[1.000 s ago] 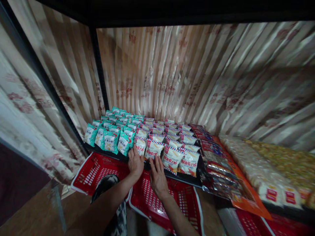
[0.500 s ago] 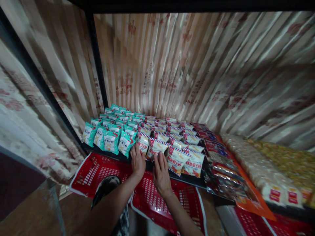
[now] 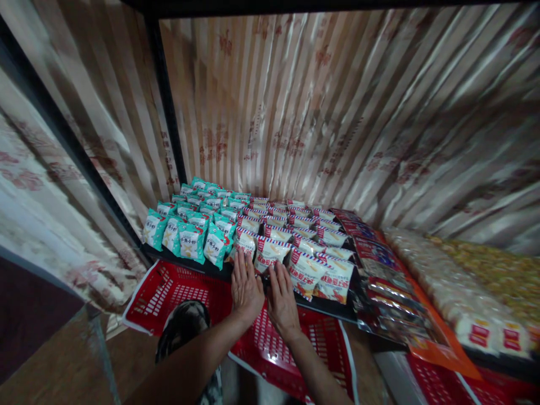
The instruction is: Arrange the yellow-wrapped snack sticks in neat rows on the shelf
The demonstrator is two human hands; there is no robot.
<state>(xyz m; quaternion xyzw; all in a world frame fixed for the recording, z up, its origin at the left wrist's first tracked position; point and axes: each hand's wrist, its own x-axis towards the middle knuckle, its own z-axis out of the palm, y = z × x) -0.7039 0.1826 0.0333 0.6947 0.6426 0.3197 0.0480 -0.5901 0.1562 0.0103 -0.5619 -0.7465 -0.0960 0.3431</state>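
My left hand (image 3: 247, 291) rests its outstretched fingers against the lower front of a white snack bag (image 3: 245, 242) with a striped top edge. Close beside it, my right hand (image 3: 283, 299) has its fingers extended at the bottom of the neighbouring white snack bag (image 3: 270, 252). Neither hand is gripping a bag. These bags stand upright in the front row, with several matching rows behind. To their left are rows of teal snack bags (image 3: 192, 243). Two more white bags, one of them this striped bag (image 3: 335, 280), stand to the right of my hands.
The bags sit on a black shelf (image 3: 169, 259) with a dark upright post (image 3: 166, 95) at its left. Red baskets (image 3: 291, 354) lie below. Dark glossy packets (image 3: 379, 281) and clear-wrapped goods (image 3: 447, 292) lie to the right. A striped curtain (image 3: 261, 112) hangs behind.
My left hand has moved right and slightly down, away from the teal bags and nearer my right hand. The front-right teal bag looks turned a little. The right hand has shifted only slightly.
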